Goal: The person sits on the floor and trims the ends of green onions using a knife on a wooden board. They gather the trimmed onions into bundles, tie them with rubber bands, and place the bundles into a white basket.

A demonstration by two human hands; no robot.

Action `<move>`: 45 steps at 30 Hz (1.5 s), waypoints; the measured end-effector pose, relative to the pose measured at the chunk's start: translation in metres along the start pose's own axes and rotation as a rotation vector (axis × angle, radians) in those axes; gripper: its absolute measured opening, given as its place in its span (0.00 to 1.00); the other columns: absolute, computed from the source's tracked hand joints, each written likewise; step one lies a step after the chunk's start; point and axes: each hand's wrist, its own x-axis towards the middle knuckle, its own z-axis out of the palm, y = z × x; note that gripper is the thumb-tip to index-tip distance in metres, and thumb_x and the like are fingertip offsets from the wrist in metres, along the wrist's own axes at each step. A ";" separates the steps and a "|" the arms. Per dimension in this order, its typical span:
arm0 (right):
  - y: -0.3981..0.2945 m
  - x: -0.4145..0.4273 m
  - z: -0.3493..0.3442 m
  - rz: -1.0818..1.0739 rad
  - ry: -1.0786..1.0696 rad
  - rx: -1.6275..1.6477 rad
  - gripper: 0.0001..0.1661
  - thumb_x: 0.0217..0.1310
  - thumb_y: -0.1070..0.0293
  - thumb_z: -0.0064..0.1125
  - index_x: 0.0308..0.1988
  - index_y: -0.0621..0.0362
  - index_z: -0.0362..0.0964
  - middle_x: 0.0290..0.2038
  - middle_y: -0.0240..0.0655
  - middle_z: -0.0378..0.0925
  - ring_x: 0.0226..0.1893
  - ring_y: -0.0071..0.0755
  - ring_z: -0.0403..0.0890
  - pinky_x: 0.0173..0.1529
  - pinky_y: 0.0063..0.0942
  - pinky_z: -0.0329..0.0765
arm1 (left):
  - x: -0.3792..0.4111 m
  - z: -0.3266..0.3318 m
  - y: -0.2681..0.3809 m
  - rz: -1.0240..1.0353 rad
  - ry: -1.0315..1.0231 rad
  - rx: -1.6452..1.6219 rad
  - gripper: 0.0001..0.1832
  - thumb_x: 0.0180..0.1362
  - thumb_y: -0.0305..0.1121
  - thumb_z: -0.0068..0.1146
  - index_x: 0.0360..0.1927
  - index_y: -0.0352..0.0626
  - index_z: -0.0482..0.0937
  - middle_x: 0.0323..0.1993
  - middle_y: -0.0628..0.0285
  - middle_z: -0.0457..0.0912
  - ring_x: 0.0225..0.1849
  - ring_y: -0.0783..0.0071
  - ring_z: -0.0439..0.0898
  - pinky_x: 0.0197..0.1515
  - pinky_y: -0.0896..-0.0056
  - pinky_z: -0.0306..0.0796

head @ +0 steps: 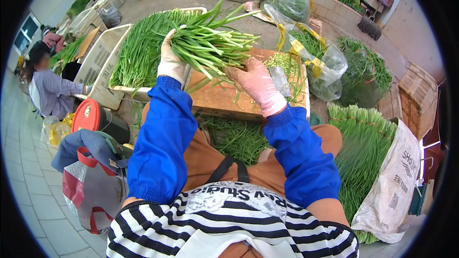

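In the head view a loose bunch of long green stalks, likely garlic chives [215, 43], is held above a wooden board [222, 95]. My left hand [170, 55], in a pale glove, grips the leafy side of the bunch. My right hand [256, 82], in a pinkish glove, is at the pale stem ends; whether its fingers close on them is hard to see. Beside it, a broad metal blade [280, 80] rests on the board, and chopped stem bits [283, 62] lie behind that. Left of the board stands a plastic crate [147, 91] packed with chives.
A red-lidded bucket [88, 114] and a cloth bag [91, 190] are at my left, near a seated person [53, 82]. On my right lies a white sack [391, 186] of bundled chives [362, 143]. Plastic bags of greens [330, 75] stand at the back right. Loose trimmings [236, 138] cover the floor between my legs.
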 end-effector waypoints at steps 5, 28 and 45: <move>-0.008 -0.009 -0.010 -0.094 0.043 0.303 0.20 0.54 0.73 0.58 0.50 0.60 0.73 0.38 0.32 0.78 0.35 0.26 0.77 0.40 0.23 0.73 | -0.014 -0.003 0.002 -0.087 -0.066 -0.065 0.20 0.54 0.41 0.50 0.43 0.34 0.78 0.44 0.44 0.80 0.44 0.46 0.79 0.51 0.41 0.73; -0.055 -0.102 -0.143 -0.223 -0.246 -0.149 0.16 0.50 0.70 0.65 0.42 0.60 0.78 0.37 0.38 0.79 0.36 0.32 0.78 0.44 0.27 0.73 | 0.007 -0.048 0.022 0.087 0.510 -0.095 0.23 0.65 0.40 0.28 0.52 0.41 0.73 0.53 0.50 0.76 0.52 0.51 0.76 0.56 0.41 0.69; -0.044 0.005 -0.020 -0.525 0.151 -0.887 0.23 0.40 0.56 0.68 0.42 0.45 0.78 0.59 0.40 0.66 0.67 0.52 0.52 0.68 0.55 0.37 | -0.017 0.011 -0.035 0.003 0.370 0.083 0.18 0.60 0.40 0.41 0.41 0.36 0.77 0.39 0.51 0.81 0.39 0.53 0.80 0.45 0.48 0.76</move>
